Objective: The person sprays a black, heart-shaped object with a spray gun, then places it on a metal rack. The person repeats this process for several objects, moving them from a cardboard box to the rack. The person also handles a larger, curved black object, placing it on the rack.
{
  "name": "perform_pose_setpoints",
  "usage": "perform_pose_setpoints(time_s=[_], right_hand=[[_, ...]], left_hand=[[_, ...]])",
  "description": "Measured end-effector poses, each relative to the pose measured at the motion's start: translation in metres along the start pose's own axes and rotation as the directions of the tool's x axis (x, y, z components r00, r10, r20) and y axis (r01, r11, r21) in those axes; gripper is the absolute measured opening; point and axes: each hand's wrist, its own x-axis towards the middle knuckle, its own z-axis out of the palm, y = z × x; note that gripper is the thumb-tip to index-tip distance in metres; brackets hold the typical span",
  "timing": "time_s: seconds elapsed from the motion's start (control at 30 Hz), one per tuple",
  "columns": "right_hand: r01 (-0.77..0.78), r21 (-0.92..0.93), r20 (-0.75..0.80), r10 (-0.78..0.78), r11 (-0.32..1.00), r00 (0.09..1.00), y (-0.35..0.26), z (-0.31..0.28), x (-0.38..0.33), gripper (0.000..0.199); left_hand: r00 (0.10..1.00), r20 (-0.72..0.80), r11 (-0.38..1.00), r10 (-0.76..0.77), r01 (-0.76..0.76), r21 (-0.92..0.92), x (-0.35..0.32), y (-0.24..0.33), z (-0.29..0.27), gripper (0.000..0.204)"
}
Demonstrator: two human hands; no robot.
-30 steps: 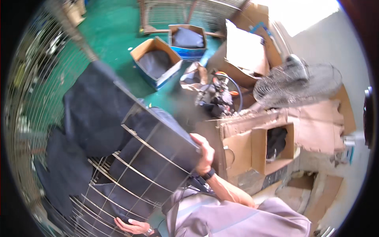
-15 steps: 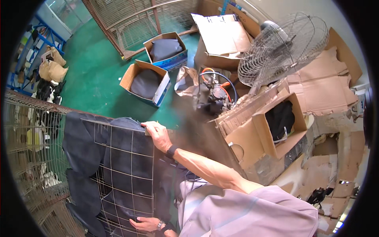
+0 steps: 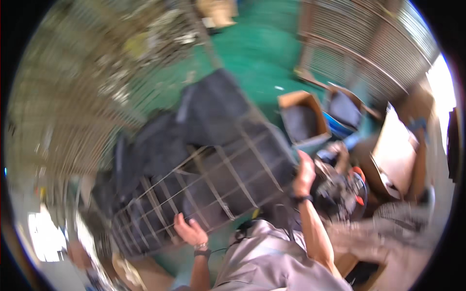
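In front of me lies a wire rack point(image 3: 228, 167) with thin metal bars in a grid. Large dark grey, soft-looking sheets point(image 3: 213, 104) lie under and beyond its bars, overlapping one another. My left hand point(image 3: 191, 231) is at the rack's near edge, fingers apart, thumb raised. At the rack's right end is my right hand point(image 3: 304, 175), its fingers stretched out beside the edge of the sheets. Motion blur hides whether either hand presses on the wire. Each wrist wears a dark band.
Two open boxes point(image 3: 291, 99) holding dark sheets stand on the green floor point(image 3: 262, 53), right of the rack. Beyond my right hand are a machine with orange and blue hoses point(image 3: 340, 194) and a large carton point(image 3: 412, 160). Wire shelving point(image 3: 63, 116) fills the left; a barred frame point(image 3: 349, 51) stands at far right.
My view has swung left, so the rack now lies slantwise and the boxes appear farther right. My right hand no longer wraps the rack's far corner; its fingers are straight beside the end.
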Motion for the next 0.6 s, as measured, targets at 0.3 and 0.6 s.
perform_pose_setpoints(time_s=[0.3, 0.6], right_hand=[[-0.244, 0.308, 0.313, 0.144, 0.919, 0.939, 0.006, 0.016, 0.022, 0.059], [-0.067, -0.107, 0.556, 0.115, 0.992, 0.823, 0.0, 0.004, 0.064, 0.045]], left_hand=[[0.974, 0.123, 0.981, -0.189, 0.183, 0.065, 0.028, 0.02, -0.012, 0.053], [0.945, 0.26, 0.971, -0.198, 0.153, 0.184, 0.047, 0.033, 0.006, 0.064]])
